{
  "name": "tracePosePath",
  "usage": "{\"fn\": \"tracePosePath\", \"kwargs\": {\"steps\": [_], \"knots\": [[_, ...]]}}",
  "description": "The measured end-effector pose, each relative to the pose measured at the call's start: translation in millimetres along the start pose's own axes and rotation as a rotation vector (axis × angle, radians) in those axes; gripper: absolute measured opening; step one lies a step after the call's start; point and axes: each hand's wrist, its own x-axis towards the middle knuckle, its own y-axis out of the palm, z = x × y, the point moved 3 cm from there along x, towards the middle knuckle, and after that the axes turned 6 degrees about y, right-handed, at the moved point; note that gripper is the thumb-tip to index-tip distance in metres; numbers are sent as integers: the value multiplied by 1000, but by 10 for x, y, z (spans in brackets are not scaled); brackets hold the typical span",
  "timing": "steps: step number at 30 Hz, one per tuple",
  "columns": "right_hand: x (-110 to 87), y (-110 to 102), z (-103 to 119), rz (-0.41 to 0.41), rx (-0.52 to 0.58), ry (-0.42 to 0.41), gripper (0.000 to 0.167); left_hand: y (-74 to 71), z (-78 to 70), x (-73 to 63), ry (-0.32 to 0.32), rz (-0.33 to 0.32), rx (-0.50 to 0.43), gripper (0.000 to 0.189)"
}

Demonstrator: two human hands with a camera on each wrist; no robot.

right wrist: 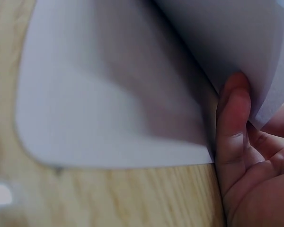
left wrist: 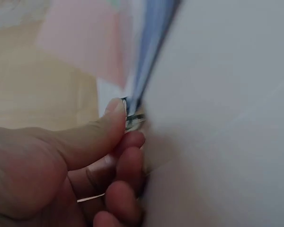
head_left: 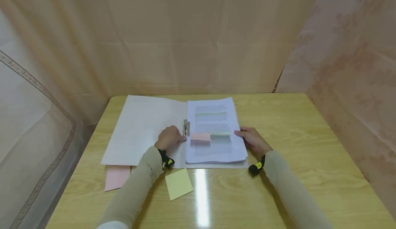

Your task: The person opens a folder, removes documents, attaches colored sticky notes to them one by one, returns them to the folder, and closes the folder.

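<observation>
A white folder (head_left: 145,129) lies spread on the table, with a stack of printed sheets (head_left: 213,115) on its right half. Along the fold sits a metal binder clip mechanism (head_left: 185,126). My left hand (head_left: 168,138) pinches the lower end of this metal part between thumb and curled forefinger (left wrist: 128,137). At the sheets' right edge, my right hand (head_left: 253,140) grips the stack, thumb on top and fingers underneath. The right wrist view shows the sheets (right wrist: 270,61) lifted off the folder's cover (right wrist: 85,109). A pink sticky note (head_left: 200,137) and a pale green one (head_left: 220,133) stick up from the top page.
A yellow sticky note (head_left: 179,184) lies on the wooden table (head_left: 297,174) in front of the folder. Pink paper (head_left: 117,178) pokes out from beneath the folder's lower left edge. Beige curtains (head_left: 198,36) hang behind the table.
</observation>
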Motion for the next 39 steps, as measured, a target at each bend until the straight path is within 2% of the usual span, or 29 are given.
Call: {"fn": "tracePosePath", "kwargs": {"steps": [3, 7, 14, 26, 34, 39], "knots": [[-7, -7, 26, -8, -2, -10, 49, 9, -23, 15, -8, -20, 34, 31], [-8, -10, 29, -12, -2, -5, 50, 21, 0, 19, -8, -33, 33, 32], [-6, 23, -12, -16, -9, 16, 49, 30, 61, -24, -3, -19, -17, 32], [-35, 5, -14, -58, -36, 7, 49, 126, 80, -71, 30, -96, -102, 31], [-71, 24, 0, -221, -251, -33, 46, 164, 112, -79, 51, -124, -129, 30], [-59, -5, 29, -227, -389, -84, 51, 156, 125, -84, 45, -128, -146, 30]]}}
